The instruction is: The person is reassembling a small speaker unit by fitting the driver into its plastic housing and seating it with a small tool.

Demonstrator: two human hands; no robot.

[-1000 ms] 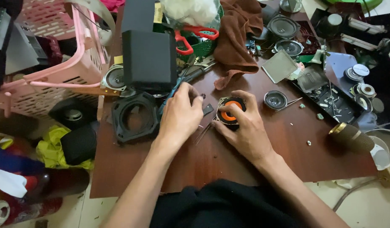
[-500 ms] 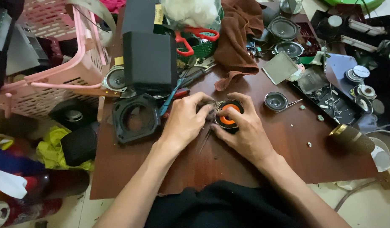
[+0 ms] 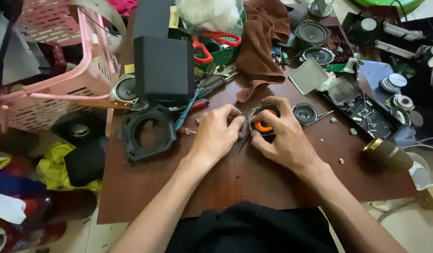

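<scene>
Vs 1 s ago: left hand (image 3: 216,136) has come in from over the black frame side and now meets the right hand (image 3: 284,138) at the small speaker driver with the orange ring (image 3: 263,122). Right hand barely moved. Table clutter unchanged.

Grip: right fingers wrapped around the driver, thumb at its near edge, holding it on the brown table (image 3: 146,187). Left fingers curled, tips pinched at the driver's left rim, seemingly on a thin metal tool like tweezers (image 3: 240,143) that runs back under the fingertips; exact contact hidden.

Counts:
- 2 hands, both the wearer's own.
- 1 orange-ringed driver, between the two sets of fingertips.
- 1 small dark driver (image 3: 304,113) just right of the right fingers.
- 2 larger round speakers (image 3: 312,33) well beyond the right fingers, one behind the other.
- 1 silver-cone driver (image 3: 125,88) far left of the left fingers, under the black speaker box (image 3: 164,70).
- 1 empty black speaker frame (image 3: 148,132) just left of the left wrist.
- 1 brown cloth (image 3: 261,47) beyond the fingertips.
- 1 brass-capped dark cylinder (image 3: 387,153) well right of the right wrist.

Containers:
- Green basket (image 3: 223,54) beyond the left fingers: red-handled scissors (image 3: 211,44) and a clear plastic bag with white stuff.
- Pink plastic basket (image 3: 61,70) far left, off the table edge; contents unclear.
</scene>
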